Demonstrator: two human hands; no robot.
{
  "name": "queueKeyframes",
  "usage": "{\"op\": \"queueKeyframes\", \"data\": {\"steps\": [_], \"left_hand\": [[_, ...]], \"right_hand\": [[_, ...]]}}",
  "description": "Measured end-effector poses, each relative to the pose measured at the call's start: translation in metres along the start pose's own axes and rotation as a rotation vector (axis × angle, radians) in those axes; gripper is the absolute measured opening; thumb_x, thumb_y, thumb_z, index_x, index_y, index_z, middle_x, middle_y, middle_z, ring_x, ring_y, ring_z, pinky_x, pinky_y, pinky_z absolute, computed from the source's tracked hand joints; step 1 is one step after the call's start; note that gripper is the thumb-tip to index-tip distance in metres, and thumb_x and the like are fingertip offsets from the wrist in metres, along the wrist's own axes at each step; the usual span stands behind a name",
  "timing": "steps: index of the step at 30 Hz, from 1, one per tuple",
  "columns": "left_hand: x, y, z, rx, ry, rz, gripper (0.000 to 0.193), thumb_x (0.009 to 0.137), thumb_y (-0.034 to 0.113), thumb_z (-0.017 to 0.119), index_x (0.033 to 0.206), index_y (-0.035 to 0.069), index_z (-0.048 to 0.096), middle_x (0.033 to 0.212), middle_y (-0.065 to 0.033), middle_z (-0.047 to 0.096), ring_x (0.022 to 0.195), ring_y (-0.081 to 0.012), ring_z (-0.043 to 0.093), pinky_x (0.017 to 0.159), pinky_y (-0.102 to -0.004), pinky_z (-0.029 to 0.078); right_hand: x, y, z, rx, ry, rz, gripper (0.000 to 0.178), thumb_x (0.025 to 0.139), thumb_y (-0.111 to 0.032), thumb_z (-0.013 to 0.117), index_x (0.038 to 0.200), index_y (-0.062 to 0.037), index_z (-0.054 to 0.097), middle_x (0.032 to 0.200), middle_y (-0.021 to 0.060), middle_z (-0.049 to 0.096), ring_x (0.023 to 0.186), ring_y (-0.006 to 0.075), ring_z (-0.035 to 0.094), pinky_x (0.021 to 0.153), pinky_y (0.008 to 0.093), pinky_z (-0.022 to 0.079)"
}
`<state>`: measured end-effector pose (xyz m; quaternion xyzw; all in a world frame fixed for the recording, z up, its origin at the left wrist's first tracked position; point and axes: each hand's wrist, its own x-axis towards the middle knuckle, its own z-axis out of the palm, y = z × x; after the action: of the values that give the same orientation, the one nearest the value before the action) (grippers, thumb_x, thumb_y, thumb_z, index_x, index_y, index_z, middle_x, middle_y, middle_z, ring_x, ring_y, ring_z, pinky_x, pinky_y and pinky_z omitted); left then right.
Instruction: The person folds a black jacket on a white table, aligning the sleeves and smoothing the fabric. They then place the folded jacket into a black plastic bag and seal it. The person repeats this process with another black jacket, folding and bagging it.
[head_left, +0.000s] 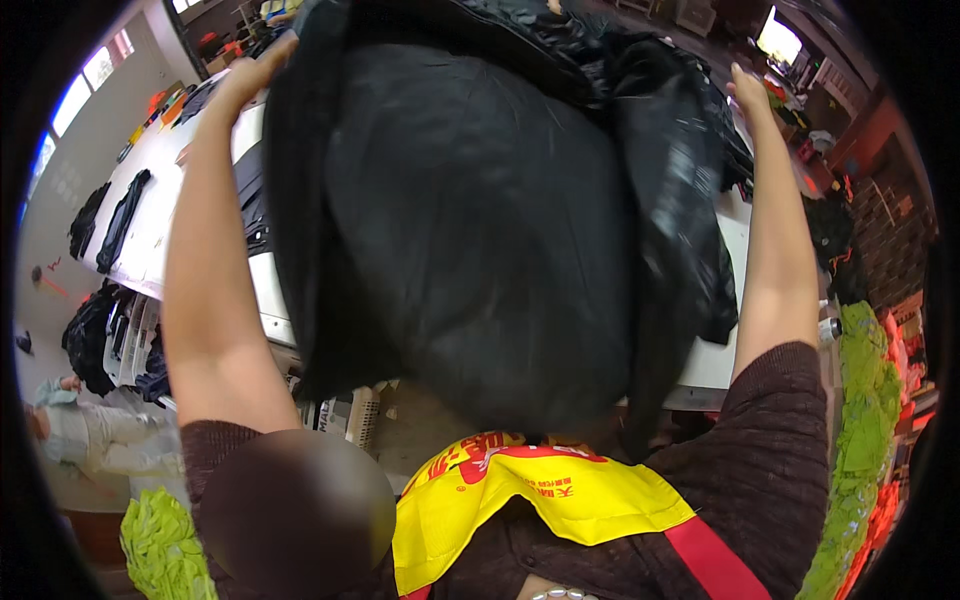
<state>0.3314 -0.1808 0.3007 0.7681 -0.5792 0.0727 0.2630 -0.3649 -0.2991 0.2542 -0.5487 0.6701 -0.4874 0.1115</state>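
White table backs a black cloth, its long axis up-and-down, lower end toward the apron, between left hand and right hand; grips cannot be told.

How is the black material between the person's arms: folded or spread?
Spread, with loose folds at its sides: the black material spans broadly between left hand and right hand, hiding much of the white table.

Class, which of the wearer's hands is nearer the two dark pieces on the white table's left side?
Left. In the picture, the left hand sits above and right of the two dark pieces; the right hand is across the black fabric.
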Motion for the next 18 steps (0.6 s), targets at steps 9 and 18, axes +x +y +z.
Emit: {"op": "queueKeyframes", "data": {"steps": [9,18], "left_hand": [[-0.343,0.078,0.309,0.086,-0.487,0.349,0.078,0.076,0.055,0.059,0.134,0.006,0.039,0.138,-0.0182,0.037,0.132,-0.0350,0.027,0.102,-0.0606,0.016],[-0.337,0.100,0.340,-0.149,-0.077,0.352,0.059,0.068,0.028,0.073,0.116,0.003,0.052,0.110,-0.0137,0.054,0.099,-0.0306,0.050,0.084,-0.0416,0.038]], "right_hand": [[-0.315,0.205,0.027,0.003,-0.508,0.081,0.055,0.087,-0.038,0.056,0.123,0.0024,0.049,0.121,0.0213,0.054,0.114,0.0310,0.051,0.097,0.0359,0.037],[-0.381,0.198,0.106,-0.666,-0.521,-0.242,0.068,0.074,-0.034,0.066,0.129,-0.0017,0.042,0.134,0.0259,0.038,0.126,0.0395,0.033,0.101,0.0502,0.026]]}}
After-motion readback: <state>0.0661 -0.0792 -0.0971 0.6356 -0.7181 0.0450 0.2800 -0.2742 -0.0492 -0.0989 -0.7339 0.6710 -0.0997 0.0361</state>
